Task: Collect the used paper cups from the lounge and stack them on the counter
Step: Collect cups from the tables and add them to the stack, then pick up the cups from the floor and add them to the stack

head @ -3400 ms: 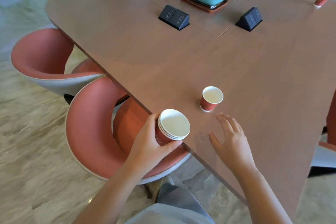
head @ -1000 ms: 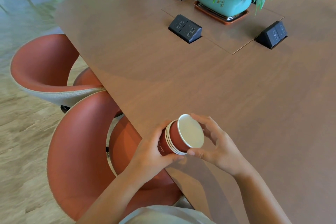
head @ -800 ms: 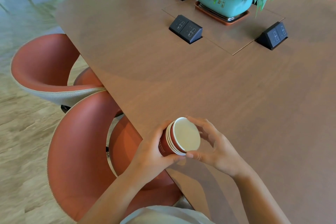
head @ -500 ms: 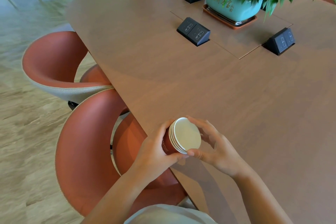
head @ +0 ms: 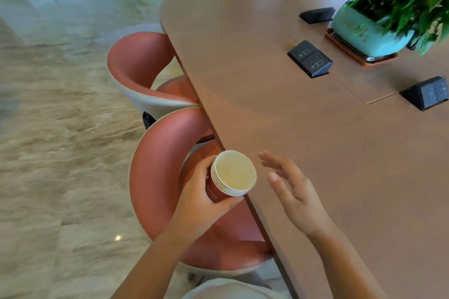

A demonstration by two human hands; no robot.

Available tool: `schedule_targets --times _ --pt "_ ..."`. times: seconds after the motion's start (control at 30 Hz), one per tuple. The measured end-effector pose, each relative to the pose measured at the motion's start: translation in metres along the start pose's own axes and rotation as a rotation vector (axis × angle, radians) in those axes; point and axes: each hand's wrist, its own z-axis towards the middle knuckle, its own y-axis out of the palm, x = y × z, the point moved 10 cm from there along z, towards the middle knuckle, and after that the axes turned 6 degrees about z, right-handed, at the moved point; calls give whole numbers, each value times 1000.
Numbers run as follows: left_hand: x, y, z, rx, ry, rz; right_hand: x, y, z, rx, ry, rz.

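Your left hand [head: 199, 204] gripped the nested stack of red paper cups [head: 232, 175], thumb and fingers wrapped round its wall. The open mouth was tilted toward you, just off the edge of the wooden table [head: 315, 143] and above a red chair [head: 155, 177]. Your right hand [head: 297, 198] hovered just right of the stack's rim, fingers spread, holding nothing and clear of the cups. Gripping the stack by its side probably kept the mouth free for another cup.

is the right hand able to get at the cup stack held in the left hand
Likely yes: the right hand is open and empty, just beside the cup stack the left hand grips, nothing between.
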Motion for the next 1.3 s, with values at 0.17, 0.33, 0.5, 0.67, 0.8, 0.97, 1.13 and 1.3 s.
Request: schedule_targets --times 0.17,0.33,0.5,0.67,0.8,0.97,1.13,1.3 --pt "-25 -54 -54 161 -118 -56 -31 43 -16 -32 -97 -320" --pt "-42 -112 -135 326 -225 -109 -69 105 -51 -84 -235 -474" --pt "-58 -156 -223 454 -292 -128 -102 172 -99 -198 -348 -536" --pt "-72 -199 -295 578 -340 -109 -125 236 -140 -360 -370 -527" --pt "-81 -230 -331 666 -353 -105 -145 277 -154 -446 -425 -537" --pt "-97 -255 -353 767 -375 -135 -164 316 -151 -514 -486 -550" --pt "-120 -285 -342 823 -424 -156 -175 349 -115 -542 -510 -551" --pt "-151 -337 -274 863 -419 -200 -178 379 -38 -468 -503 -505"
